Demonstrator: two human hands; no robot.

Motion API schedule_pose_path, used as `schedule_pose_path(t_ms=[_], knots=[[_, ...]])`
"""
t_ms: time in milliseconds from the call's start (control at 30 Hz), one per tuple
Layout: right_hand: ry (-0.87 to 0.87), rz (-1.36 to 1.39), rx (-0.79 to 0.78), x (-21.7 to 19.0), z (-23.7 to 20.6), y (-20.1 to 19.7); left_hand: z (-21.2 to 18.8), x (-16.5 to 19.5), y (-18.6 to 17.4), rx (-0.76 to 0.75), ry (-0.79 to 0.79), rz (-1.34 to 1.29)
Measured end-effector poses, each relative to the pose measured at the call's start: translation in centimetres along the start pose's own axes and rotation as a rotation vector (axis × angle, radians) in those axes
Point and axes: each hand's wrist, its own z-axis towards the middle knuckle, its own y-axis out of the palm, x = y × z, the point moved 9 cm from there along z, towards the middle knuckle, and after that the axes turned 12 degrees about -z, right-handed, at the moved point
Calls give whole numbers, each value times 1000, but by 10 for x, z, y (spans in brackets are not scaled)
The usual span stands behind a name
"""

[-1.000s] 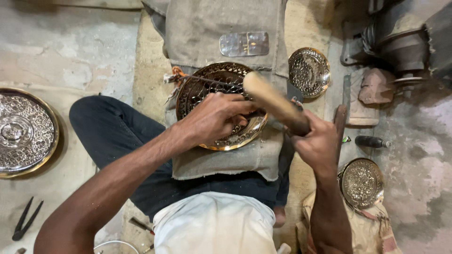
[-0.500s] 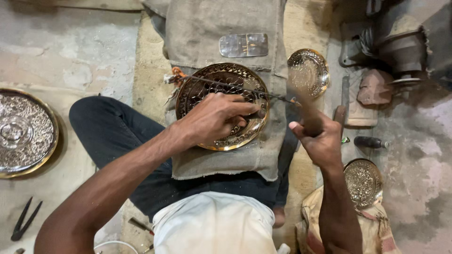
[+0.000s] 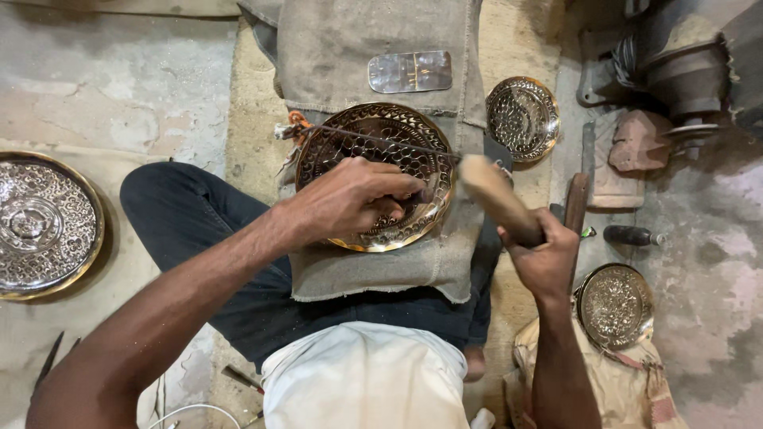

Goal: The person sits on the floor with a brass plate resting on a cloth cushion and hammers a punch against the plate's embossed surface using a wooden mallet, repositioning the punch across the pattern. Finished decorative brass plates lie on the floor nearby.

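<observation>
A round brass plate with a pierced pattern lies on a burlap cloth over my lap. My left hand rests on the plate's lower half, fingers pinched around a small tool that is mostly hidden. My right hand grips a wooden mallet by its handle, its head raised beside the plate's right rim. A thin wire or string runs across the plate's upper part.
A large silver embossed plate lies on the floor at left. A small brass dish sits upper right, another lower right on cloth. A flat metal piece, a file, a dark tool and machinery lie around.
The mallet swung up and away to the right, then back down toward the plate's right rim. My left hand stayed on the plate.
</observation>
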Motion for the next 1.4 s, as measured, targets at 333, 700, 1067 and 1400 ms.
schedule_pose_path(t_ms=[333, 700, 1067, 1400], knots=[[-60, 213, -80, 14, 9, -2, -1, 0, -2, 4, 8, 82], [-71, 104, -115, 12, 10, 2, 0, -3, -2, 8, -3, 65], [-93, 57, -64, 6, 7, 3, -2, -14, 4, -31, -24, 95], [97, 317, -112, 33, 0, 16, -8, -26, 8, -38, -11, 99]])
